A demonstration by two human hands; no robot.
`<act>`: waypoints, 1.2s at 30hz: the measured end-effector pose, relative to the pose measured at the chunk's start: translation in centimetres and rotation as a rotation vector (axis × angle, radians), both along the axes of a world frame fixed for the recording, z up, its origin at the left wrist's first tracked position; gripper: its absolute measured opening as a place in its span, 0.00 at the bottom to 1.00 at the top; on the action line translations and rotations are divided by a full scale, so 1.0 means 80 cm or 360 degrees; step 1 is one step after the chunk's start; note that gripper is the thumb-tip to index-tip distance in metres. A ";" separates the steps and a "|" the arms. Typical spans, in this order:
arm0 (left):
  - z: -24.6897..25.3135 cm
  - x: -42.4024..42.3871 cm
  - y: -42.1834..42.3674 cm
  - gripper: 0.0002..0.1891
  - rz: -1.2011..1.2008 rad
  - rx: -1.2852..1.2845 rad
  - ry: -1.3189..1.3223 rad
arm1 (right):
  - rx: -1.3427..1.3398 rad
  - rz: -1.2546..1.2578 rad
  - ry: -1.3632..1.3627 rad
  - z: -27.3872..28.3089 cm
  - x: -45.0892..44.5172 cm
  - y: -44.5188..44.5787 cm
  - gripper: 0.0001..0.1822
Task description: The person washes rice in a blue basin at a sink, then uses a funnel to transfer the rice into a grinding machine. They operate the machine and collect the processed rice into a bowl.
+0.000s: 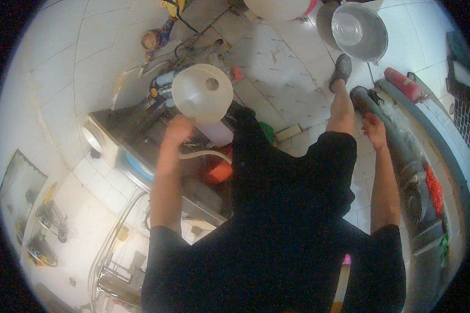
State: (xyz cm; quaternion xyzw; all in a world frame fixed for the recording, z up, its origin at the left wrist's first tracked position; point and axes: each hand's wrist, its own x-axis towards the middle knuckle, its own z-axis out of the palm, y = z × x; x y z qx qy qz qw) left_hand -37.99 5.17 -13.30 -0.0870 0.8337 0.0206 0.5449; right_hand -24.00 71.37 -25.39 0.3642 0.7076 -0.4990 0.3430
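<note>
My left hand (180, 131), blurred, is at the near rim of a translucent white plastic tub (196, 103) that has a dark round spot inside. Whether the fingers grip the rim or only overlap it, I cannot tell. Under that hand runs a dark countertop (125, 125), where a pale hose (203, 153) curves beside a red-orange object (220, 172). A pale lavender object (217, 133) lies just below the tub. On the other side, my right hand (374, 129) hangs with fingers apart and holds nothing, close to a dark bench edge. A cigarette (342, 283) with a glowing tip juts in at the bottom.
A metal bucket (370, 43) stands on the tiled floor ahead, near a larger white container (280, 8). Along the right, a red cylinder (403, 84) and a red bag (434, 191) rest on a long counter. Bottles (164, 80) stand behind the tub.
</note>
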 end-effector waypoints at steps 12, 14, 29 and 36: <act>-0.002 -0.004 0.050 0.13 0.0442 -0.0071 -0.0204 | 0.0046 0.0035 -0.0051 -0.003 -0.007 -0.012 0.21; -0.009 0.009 0.019 0.13 0.0114 -0.0062 -0.0136 | 0.0076 -0.0003 -0.0052 -0.011 0.001 -0.007 0.21; -0.032 0.022 0.005 0.14 -0.0044 0.0220 0.0001 | 0.0069 0.0095 -0.0038 0.005 -0.013 -0.017 0.22; -0.003 -0.005 -0.031 0.15 -0.0370 -0.0368 0.0369 | -0.0051 -0.0089 0.0038 -0.041 0.016 0.007 0.21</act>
